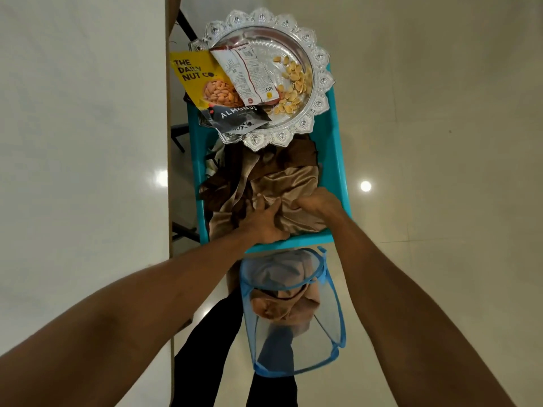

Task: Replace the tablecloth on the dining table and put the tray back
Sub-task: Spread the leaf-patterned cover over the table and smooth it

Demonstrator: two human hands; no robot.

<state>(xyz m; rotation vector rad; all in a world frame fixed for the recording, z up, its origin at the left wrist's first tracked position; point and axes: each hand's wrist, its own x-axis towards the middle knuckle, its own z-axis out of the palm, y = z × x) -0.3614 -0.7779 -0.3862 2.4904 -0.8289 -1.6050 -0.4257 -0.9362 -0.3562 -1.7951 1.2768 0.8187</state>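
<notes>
A crumpled brown and gold satin tablecloth [282,177] lies in a teal plastic basket [332,148] on the floor. My left hand [261,221] and my right hand [317,204] both press into the gold cloth at the basket's near end, fingers gripping its folds. An ornate silver tray [318,63] rests across the basket's far end, holding nut shells, a yellow almond packet [202,80] and a white snack packet [249,71]. The bare white dining table [82,142] runs along the left.
A blue mesh laundry hamper [293,312] with beige cloth inside stands just below the basket, by my legs. Dark chair legs [179,133] show under the table edge. Glossy tiled floor [440,171] spreads to the right.
</notes>
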